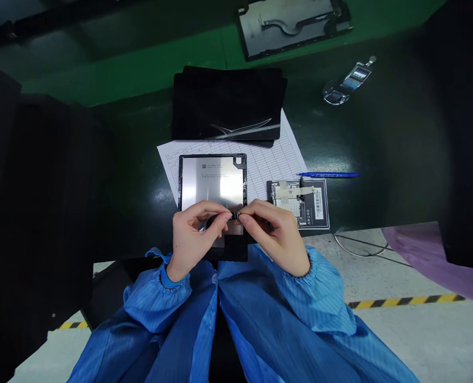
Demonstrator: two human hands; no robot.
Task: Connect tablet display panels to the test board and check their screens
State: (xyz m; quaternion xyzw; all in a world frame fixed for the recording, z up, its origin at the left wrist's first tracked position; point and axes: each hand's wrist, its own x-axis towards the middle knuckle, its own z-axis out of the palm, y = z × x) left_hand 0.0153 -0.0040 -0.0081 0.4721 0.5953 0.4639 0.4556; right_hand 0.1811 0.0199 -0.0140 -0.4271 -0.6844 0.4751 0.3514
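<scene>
My left hand and my right hand meet over the lower part of a tablet screen panel, which lies silver back up in a black frame. Thumb and forefinger of each hand pinch a small dark flex cable with a gold-coloured spot near its end. Most of this cable is hidden behind my fingers, and its far end cannot be made out. Right of the panel, beside my right hand, is a circuit board with a black battery, joined by pale tape.
Beneath the panel lies a printed sheet. Stacked black panels rest behind it. A blue pen lies to the right, with a clear phone-shaped stand farther back. Another panel with a ribbon cable sits at the rear.
</scene>
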